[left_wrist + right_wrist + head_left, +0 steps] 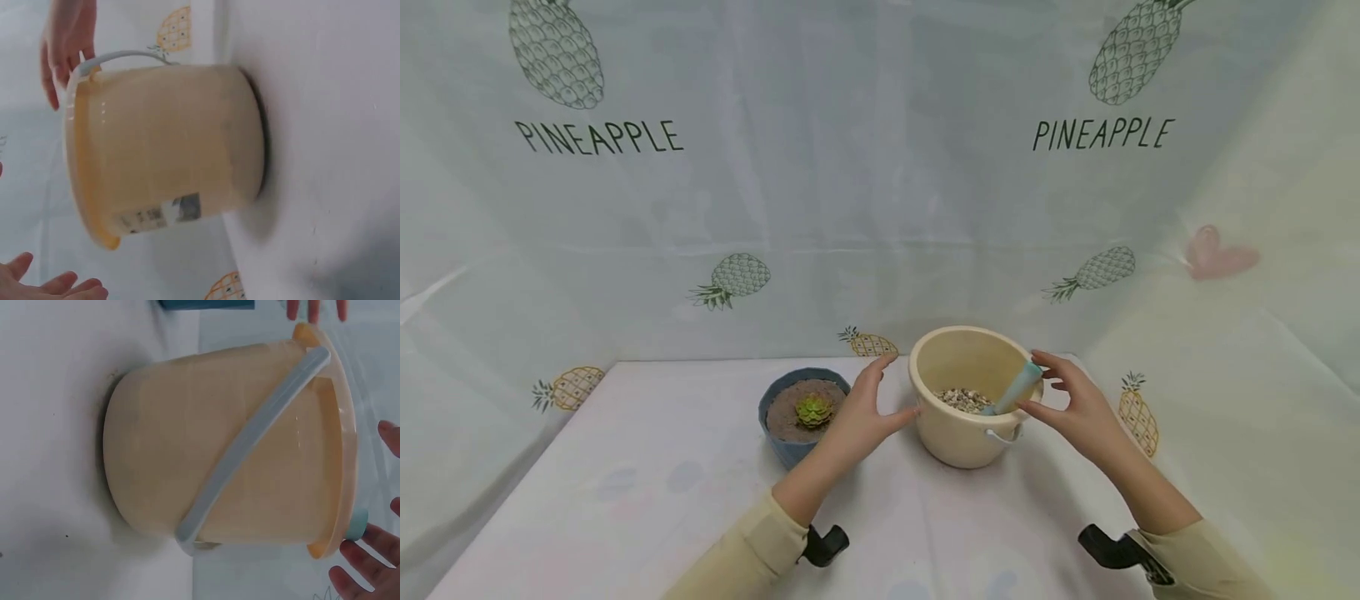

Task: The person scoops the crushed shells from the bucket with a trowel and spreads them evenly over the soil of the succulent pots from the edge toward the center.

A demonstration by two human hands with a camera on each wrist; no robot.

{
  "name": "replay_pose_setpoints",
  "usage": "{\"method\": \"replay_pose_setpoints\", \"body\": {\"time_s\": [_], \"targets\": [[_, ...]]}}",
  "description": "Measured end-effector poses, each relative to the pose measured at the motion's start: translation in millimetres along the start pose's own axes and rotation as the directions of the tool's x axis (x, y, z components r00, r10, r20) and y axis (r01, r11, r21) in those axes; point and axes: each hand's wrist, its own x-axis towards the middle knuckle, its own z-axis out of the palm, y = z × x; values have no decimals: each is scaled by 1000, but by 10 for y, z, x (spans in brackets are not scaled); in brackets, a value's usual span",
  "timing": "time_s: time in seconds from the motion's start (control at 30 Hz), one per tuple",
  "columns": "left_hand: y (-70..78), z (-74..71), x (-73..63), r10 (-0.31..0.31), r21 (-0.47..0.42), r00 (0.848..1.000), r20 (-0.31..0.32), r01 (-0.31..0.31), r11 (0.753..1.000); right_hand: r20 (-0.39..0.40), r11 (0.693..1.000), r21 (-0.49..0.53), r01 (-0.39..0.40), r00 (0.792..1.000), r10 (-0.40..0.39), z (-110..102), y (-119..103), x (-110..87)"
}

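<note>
A cream bucket (pixel 958 437) stands upright on the table with a layer of mixed gravel (pixel 962 400) inside. Out of the gravel leans a tool with a light teal handle (pixel 1019 385), its lower end hidden. On the bucket's right, my right hand (pixel 1078 408) has its fingers spread at the rim, fingertips right by the handle's top end. My left hand (pixel 861 417) is at the left side of the rim, thumb and fingers apart, holding nothing. The bucket's grey bail (pixel 250 440) hangs down along its side in the right wrist view.
Left of the bucket sits a blue pot (pixel 786 450) of brown soil with a small green succulent (pixel 814 409), partly behind my left hand. A pineapple-print sheet (pixel 880 208) hangs behind the white-covered table (pixel 647 475).
</note>
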Motion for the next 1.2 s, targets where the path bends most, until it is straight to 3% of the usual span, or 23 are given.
{"method": "replay_pose_setpoints", "body": {"time_s": [0.23, 0.4, 0.57, 0.7, 0.8, 0.9, 1.07, 1.2], "targets": [[-53, 248, 193, -62, -108, 998, -1, 62, 992, -15, 1000, -20, -2, 1000, 2, 23, 70, 59], [-93, 363, 360, -94, -88, 995, -43, 90, 992, -16, 998, -60, 3, 1000, -4, 26, 107, 100], [-128, 412, 517, -109, -67, 993, -37, 106, 992, -54, 993, -119, 11, 998, -17, 20, 102, 125], [-139, 389, 608, -133, -88, 991, 7, 134, 987, -68, 991, -134, 0, 998, -9, 1, 82, 157], [-143, 363, 642, -145, -120, 988, 45, 149, 982, -35, 992, -122, -20, 999, 15, -14, 38, 210], [-156, 346, 648, -163, -141, 985, 61, 170, 975, 47, 995, -88, -52, 997, 57, -9, -18, 295], [-190, 355, 647, -190, -158, 980, 64, 198, 967, 186, 994, -55, -94, 977, 103, -7, -59, 441], [-188, 353, 640, -200, -156, 977, 70, 209, 965, 276, 995, 15, -97, 957, 89, -31, -14, 528]]}}
